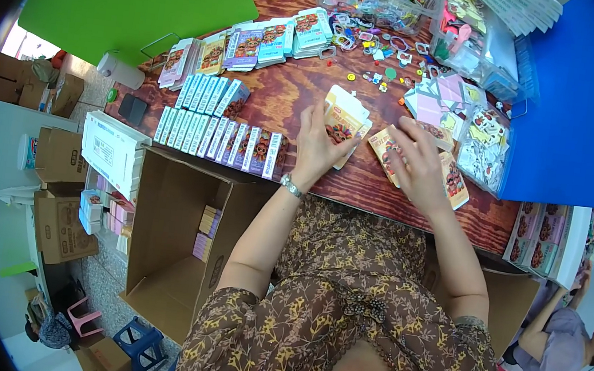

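My left hand [318, 148] grips a small yellow printed carton [346, 118] by its left side, thumb across its front. White flaps stand out at the carton's top end. My right hand [420, 166] is bent over a second yellow carton [381, 151], fingers on its face; its lower side is partly hidden by the hand. Another yellow carton [454, 180] lies on the table just right of that hand, partly under the wrist. Behind the right fingers, one more yellowish piece [437, 134] lies near loose pastel cards [448, 93].
Rows of filled small boxes [207, 135] stand at the left, with stacks of flat cartons [258, 43] behind. Small trinkets [381, 59] are scattered before a clear plastic bin [376, 4]. A bag of charms [485, 145] lies at right. An open cardboard box [168, 222] stands below the table edge.
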Demonstrator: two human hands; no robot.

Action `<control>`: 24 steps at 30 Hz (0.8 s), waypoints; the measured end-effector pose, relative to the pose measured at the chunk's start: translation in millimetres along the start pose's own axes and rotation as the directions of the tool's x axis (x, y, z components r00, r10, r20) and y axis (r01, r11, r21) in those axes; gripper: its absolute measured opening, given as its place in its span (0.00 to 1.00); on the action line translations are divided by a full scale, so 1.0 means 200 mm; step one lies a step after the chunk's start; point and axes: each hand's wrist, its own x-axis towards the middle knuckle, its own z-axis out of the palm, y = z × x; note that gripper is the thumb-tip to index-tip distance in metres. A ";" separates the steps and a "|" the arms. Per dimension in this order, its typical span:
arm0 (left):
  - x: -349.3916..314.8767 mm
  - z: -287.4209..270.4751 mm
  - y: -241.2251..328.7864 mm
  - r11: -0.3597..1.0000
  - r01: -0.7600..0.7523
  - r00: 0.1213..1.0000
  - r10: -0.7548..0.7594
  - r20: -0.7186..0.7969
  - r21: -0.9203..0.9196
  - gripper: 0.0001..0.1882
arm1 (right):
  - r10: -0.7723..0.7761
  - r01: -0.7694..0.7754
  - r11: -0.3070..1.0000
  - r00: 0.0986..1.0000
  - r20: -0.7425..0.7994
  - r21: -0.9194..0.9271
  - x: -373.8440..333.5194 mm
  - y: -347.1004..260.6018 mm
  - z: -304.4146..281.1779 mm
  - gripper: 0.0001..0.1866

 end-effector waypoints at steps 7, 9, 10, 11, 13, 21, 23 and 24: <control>-0.18 0.05 0.11 0.880 0.151 0.988 -0.129 0.079 -0.451 0.55 | 0.001 0.002 0.995 1.000 -0.031 0.101 -0.05 -0.08 0.10 0.23; -0.21 0.06 0.13 0.870 0.086 0.996 -0.073 0.045 -0.486 0.58 | 0.022 -0.006 0.989 0.994 -0.105 0.151 -0.05 -0.10 0.09 0.24; -0.22 0.05 0.15 0.855 0.018 1.000 -0.016 0.009 -0.518 0.62 | 0.021 -0.005 0.989 0.994 -0.104 0.150 -0.05 -0.10 0.09 0.24; -0.23 0.05 0.15 0.876 0.045 0.998 -0.017 0.062 -0.481 0.66 | 0.125 -0.100 0.957 0.989 -0.075 0.274 -0.05 -0.10 0.09 0.23; -0.22 0.01 0.22 0.929 -0.059 0.997 0.070 0.016 -0.365 0.65 | 0.228 -0.197 0.902 0.973 -0.038 0.385 -0.05 -0.12 0.08 0.23; -0.24 0.00 0.17 0.929 -0.339 0.941 0.337 -0.040 -0.146 0.59 | 0.406 -0.622 0.566 0.782 0.473 0.541 0.00 -0.06 0.01 0.11; -0.23 -0.03 0.16 0.882 -0.466 0.882 0.469 0.043 -0.072 0.57 | 0.344 -0.610 0.595 0.782 0.520 0.524 -0.02 0.03 0.01 0.12; -0.23 -0.03 0.16 0.882 -0.465 0.882 0.469 0.044 -0.073 0.57 | 0.273 -0.592 0.624 0.777 0.567 0.510 -0.02 0.05 0.00 0.13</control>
